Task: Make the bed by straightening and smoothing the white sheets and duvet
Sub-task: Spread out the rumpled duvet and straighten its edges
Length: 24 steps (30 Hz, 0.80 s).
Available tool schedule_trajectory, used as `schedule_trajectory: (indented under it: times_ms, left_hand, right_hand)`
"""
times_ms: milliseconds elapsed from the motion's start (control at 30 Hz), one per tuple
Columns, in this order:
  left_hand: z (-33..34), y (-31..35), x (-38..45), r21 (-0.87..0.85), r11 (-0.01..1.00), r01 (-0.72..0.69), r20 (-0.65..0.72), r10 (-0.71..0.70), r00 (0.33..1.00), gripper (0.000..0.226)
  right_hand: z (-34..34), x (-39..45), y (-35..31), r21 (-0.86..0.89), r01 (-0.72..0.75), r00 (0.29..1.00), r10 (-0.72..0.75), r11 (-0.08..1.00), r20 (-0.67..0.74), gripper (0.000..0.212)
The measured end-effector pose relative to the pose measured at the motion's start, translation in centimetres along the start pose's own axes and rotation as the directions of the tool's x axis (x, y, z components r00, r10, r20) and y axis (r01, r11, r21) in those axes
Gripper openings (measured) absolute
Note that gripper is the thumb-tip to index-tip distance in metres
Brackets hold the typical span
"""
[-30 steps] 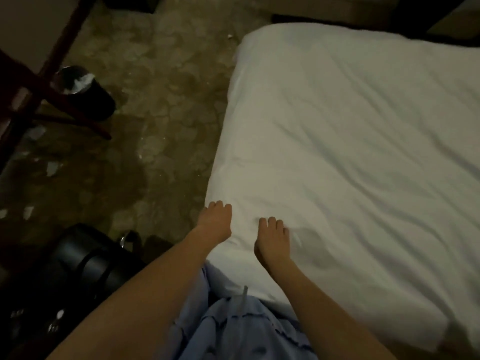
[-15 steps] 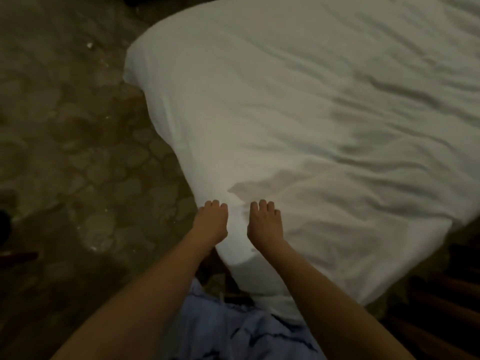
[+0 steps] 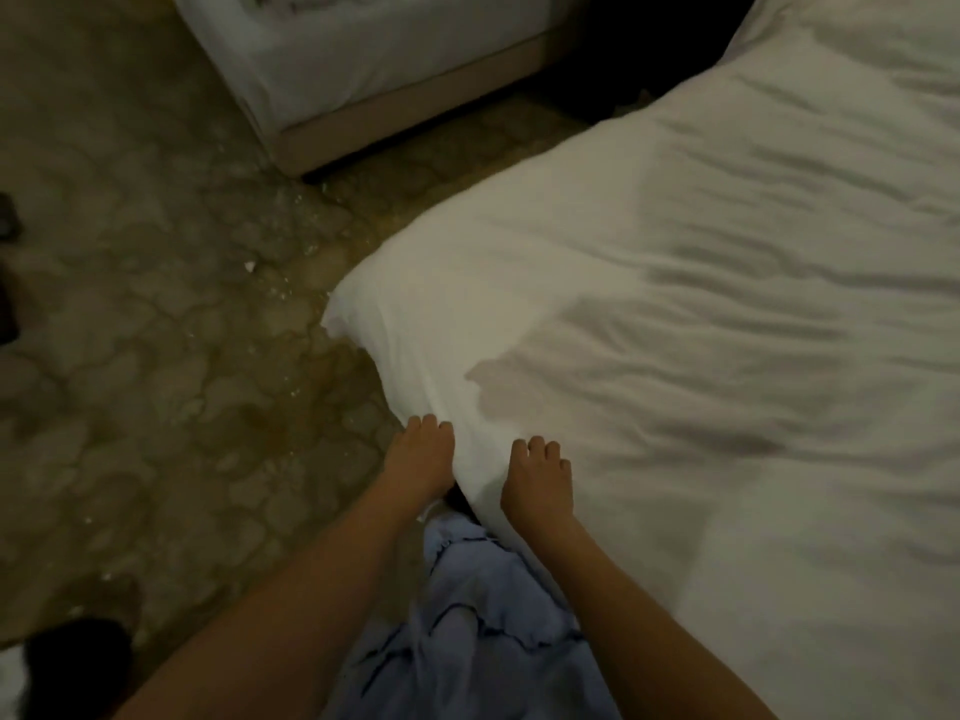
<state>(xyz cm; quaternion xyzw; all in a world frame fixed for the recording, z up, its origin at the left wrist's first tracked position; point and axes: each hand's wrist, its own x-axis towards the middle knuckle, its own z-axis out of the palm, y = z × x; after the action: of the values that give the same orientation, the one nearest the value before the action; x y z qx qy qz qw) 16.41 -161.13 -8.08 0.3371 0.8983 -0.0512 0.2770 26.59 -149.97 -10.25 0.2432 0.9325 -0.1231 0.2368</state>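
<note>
Hands first: both are down at the near corner of the duvet (image 3: 649, 330), close together with a bit of white cloth between them. Left hand (image 3: 421, 452) sits on the outer edge where the cover drops off toward the floor (image 3: 156, 330), knuckles up, fingers (image 3: 428, 423) curled over the fabric, so it looks like it's gripping the edge. Right hand (image 3: 537, 485) is just beside it, on top of the cover, fingers bent down into the cloth too. Can't see the fingertips of either one, they're tucked under, so how much fabric they've really got is hard to say.

Duvet fills the right side of the view, spread over the bed and running off the frame. Loads of long wrinkles across the middle and right part, smoother near the corner. There's a darker patch on the cloth just past the right hand.

Light blue clothing (image 3: 467, 641) hangs between the forearms. Second bed (image 3: 363, 80) with white covers sits across the patterned floor, top left. Lighting is pretty dim overall.
</note>
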Motion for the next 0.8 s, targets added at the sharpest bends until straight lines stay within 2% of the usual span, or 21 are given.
schedule_trajectory:
  times_ms: [133,267,367,500,633,800]
  left_hand:
    - [-8.2,-7.0,7.8,0.104,0.994,-0.024,-0.015,0.025,1.0,0.037]
    - [-18.5,-14.1,15.7,0.16,0.987,0.004,-0.082,0.009,0.997,0.04]
    - [-23.2,-16.2,21.6,0.169,0.986,0.002,-0.09,0.014,0.996,0.031]
    - [-25.4,-16.1,28.1,0.301,0.933,-0.198,-0.06,0.226,0.972,0.024]
    - [-27.7,-16.4,35.1,0.252,0.885,-0.391,0.041,0.394,0.918,0.034]
    - [-33.9,-21.2,45.1,0.308,0.777,-0.548,0.165,0.524,0.836,0.022]
  right_hand:
    - [-4.4,9.1,-5.5,0.085,-0.024,1.0,0.022,0.996,0.021,0.046]
    - [-11.3,16.7,-10.5,0.157,-0.041,0.997,0.051,0.987,-0.061,0.047]
    - [-15.8,21.4,-12.2,0.178,-0.049,0.985,0.078,0.983,-0.155,0.043]
    - [-19.3,27.3,-12.3,0.182,-0.216,0.958,0.244,0.959,-0.147,0.046]
    - [-21.1,33.0,-14.6,0.209,-0.399,0.903,0.422,0.893,-0.079,0.041]
    - [-24.6,41.5,-20.7,0.326,-0.591,0.777,0.629,0.738,-0.015,0.042]
